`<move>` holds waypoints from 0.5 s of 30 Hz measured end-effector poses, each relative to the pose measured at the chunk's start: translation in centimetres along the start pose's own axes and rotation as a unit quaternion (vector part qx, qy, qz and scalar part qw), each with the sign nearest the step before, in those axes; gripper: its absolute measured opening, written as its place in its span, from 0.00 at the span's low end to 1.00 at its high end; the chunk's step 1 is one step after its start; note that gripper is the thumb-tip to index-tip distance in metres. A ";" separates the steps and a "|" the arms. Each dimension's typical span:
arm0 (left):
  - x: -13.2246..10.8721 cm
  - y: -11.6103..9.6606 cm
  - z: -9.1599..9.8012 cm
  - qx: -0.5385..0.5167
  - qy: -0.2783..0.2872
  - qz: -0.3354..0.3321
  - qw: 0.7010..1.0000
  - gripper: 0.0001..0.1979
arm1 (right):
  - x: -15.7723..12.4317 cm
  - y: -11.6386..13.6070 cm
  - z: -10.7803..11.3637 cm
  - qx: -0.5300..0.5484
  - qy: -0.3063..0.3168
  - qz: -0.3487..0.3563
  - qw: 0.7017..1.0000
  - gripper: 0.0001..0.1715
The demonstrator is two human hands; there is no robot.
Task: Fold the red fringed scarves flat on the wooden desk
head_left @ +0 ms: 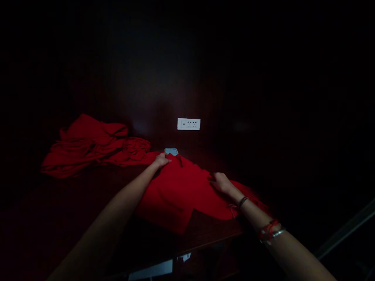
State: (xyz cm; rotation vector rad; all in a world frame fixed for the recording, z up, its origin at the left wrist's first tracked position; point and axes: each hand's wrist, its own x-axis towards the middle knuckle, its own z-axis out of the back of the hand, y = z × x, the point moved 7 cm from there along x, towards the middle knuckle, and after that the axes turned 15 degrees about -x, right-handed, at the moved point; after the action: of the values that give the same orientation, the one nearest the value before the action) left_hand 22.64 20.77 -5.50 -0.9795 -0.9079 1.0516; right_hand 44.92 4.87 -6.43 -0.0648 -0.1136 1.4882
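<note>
The dark wooden tabletop (205, 230) fills the lower part of the view, with most of the room around it too dim to make out. A red cloth (175, 191) lies spread near the front edge, one corner just over that edge. Its long axis runs from the far left toward the near right, across the person's front. A heap of red cloth (90, 144) sits crumpled toward the back left corner, well apart from both hands. The left hand (162, 160) rests on the far end of the spread cloth, fingers curled at its edge; whether they pinch the cloth or only press on it cannot be told in this light. The right hand (221, 182) lies flat on the cloth's right side, fingers loosely spread, holding nothing. The cloth thus lies between and under both hands, neither one clearly nearer. A white wall socket (188, 124) is set in the back wall. A phone (171, 151) lies just beyond the left hand's fingertips. Bracelets (268, 231) circle the right wrist.
</note>
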 end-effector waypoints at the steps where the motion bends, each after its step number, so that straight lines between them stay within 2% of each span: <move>1: 0.0 0.1 0.3 -0.003 -0.013 0.000 1.000 0.17 | -0.1 -0.1 0.0 0.011 -0.009 0.019 1.000 0.12; 5: -0.6 -0.1 2.5 -0.005 -0.036 -0.012 0.999 0.19 | -0.1 -0.6 0.7 0.056 -0.004 0.067 0.996 0.15; 7: -1.3 -0.9 3.2 0.030 -0.026 -0.054 0.998 0.24 | 0.5 -0.3 1.8 0.096 -0.016 0.084 0.992 0.23; 9: -2.2 -1.8 3.2 0.083 0.002 -0.108 0.991 0.24 | 1.8 0.6 3.1 0.161 -0.039 0.087 0.982 0.29; 12: -3.2 -2.0 2.6 0.146 0.039 -0.138 0.979 0.15 | 4.3 3.8 4.3 0.224 -0.044 0.083 0.970 0.29; 15: -3.5 -1.3 2.5 0.169 0.028 -0.129 0.977 0.17 | 6.3 8.1 4.8 0.188 -0.049 0.104 0.975 0.28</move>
State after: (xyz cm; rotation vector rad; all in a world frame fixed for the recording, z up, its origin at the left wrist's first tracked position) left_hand 19.82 17.65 -3.99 -0.5869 -0.7542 0.9137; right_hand 36.87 11.67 -2.36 0.3109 0.0993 1.7005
